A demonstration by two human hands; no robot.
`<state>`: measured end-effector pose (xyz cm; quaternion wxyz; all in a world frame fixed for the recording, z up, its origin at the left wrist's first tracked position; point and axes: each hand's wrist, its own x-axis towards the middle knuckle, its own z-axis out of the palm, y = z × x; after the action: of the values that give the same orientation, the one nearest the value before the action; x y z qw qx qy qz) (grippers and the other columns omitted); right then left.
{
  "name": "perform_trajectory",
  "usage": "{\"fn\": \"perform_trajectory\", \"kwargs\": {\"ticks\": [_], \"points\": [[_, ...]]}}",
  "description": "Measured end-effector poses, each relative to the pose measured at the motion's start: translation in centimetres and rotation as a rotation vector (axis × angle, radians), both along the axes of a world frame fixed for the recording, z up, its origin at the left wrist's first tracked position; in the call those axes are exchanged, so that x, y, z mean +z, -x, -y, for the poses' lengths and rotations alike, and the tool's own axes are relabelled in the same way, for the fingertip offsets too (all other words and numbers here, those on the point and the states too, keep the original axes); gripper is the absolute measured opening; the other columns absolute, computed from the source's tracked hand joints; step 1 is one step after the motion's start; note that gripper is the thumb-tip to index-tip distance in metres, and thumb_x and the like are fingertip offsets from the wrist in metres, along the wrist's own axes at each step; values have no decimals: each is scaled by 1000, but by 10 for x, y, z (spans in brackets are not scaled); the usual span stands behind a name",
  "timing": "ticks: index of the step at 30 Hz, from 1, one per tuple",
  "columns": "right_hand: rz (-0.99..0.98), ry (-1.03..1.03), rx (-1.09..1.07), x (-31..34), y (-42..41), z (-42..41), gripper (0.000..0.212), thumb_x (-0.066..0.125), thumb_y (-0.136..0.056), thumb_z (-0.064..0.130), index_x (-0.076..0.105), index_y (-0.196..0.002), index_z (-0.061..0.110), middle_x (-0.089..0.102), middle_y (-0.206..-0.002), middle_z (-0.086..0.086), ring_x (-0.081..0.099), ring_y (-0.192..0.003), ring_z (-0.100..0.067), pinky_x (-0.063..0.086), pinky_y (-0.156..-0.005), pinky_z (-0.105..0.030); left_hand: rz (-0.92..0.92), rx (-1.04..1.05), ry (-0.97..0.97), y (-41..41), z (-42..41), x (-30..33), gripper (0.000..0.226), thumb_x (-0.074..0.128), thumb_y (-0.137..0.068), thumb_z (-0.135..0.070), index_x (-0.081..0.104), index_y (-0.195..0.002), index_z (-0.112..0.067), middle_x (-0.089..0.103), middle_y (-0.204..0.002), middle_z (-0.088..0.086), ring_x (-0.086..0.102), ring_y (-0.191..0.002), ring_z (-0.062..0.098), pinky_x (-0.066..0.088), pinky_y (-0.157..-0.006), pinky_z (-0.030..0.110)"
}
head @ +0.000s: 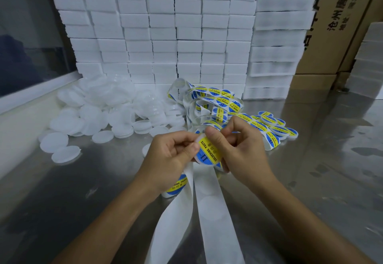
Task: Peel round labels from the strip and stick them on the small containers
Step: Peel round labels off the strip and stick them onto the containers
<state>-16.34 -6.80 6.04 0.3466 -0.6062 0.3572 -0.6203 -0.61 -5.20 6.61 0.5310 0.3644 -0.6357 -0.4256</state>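
Together, both hands, left (174,151) and right (238,149), pinch a round label (208,151) on a small container.

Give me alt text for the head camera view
Both hands, left hand and right hand, press a round blue-and-yellow label onto a small white container over a steel table; unlabelled lids lie left.

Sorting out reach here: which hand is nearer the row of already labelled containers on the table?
Right. The right hand sits just beside the labelled containers, which lie to its far right; the left hand is farther off, across the held label.
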Motion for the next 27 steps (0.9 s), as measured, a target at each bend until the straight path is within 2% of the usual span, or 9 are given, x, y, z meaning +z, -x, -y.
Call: {"fn": "perform_trajectory", "kwargs": {"ticks": [2,3,6,9,13,16,20,23,27], "points": [[-47,11,87,0,0,1,17,67,-85,22,55,-81,11,57,-46,-3,46,-32,-16,36,-38,-18,-60,71,-28,-1,1,1,23,57,-90,-1,72,-86,-19,76,-78,-4,70,-72,6,53,-64,15],[-85,15,137,-1,1,1,7,65,-89,13,59,-91,12,61,-51,-4,51,-36,-15,41,-42,-21,-87,113,-38,-3,2,1,24,58,-91,-3,72,-84,-21,76,-78,-3,71,-71,7,53,-64,16],[-143,-5,235,-4,2,2,34,66,-87,-5,61,-109,21,63,-68,-23,60,-51,-16,52,-59,-28,-132,200,-38,-5,4,1,23,59,-91,-6,72,-80,-21,75,-73,-3,70,-67,7,53,-62,16],[-82,-87,247,-2,2,2,36,80,-71,10,59,-99,18,67,-67,-21,62,-50,-20,54,-56,-27,-113,231,-25,-5,5,1,16,63,-88,-10,74,-79,-19,75,-74,0,70,-66,10,55,-62,19],[53,-115,138,0,1,1,29,71,-75,30,52,-78,8,66,-54,-9,49,-34,-18,41,-37,-22,-68,144,-8,-1,1,1,14,67,-73,-34,76,-75,-23,73,-69,7,65,-55,14,53,-56,19],[59,-88,52,-1,1,2,30,71,-74,34,55,-75,9,63,-53,-14,45,-36,-17,39,-36,-22,-40,93,5,1,1,-1,16,67,-72,-34,76,-78,-22,73,-69,6,65,-53,14,52,-56,19],[-31,-28,15,-3,4,4,37,80,-63,33,64,-90,12,71,-72,-15,64,-58,-26,55,-57,-34,-47,14,-6,-5,2,-2,23,66,-74,-22,74,-94,-14,75,-80,10,72,-65,21,55,-65,21],[-103,-22,34,-5,6,6,42,84,-65,25,65,-100,14,72,-82,-15,66,-70,-37,57,-66,-43,-66,7,-6,-6,2,-1,22,67,-74,-17,72,-96,-15,76,-84,7,73,-70,23,56,-67,22],[-105,-24,99,-7,9,12,17,69,-86,4,64,-98,14,73,-70,-2,66,-58,-15,56,-58,-26,-73,55,4,-5,4,-1,14,68,-77,-10,72,-89,-18,76,-79,5,73,-65,21,56,-64,20]]}}
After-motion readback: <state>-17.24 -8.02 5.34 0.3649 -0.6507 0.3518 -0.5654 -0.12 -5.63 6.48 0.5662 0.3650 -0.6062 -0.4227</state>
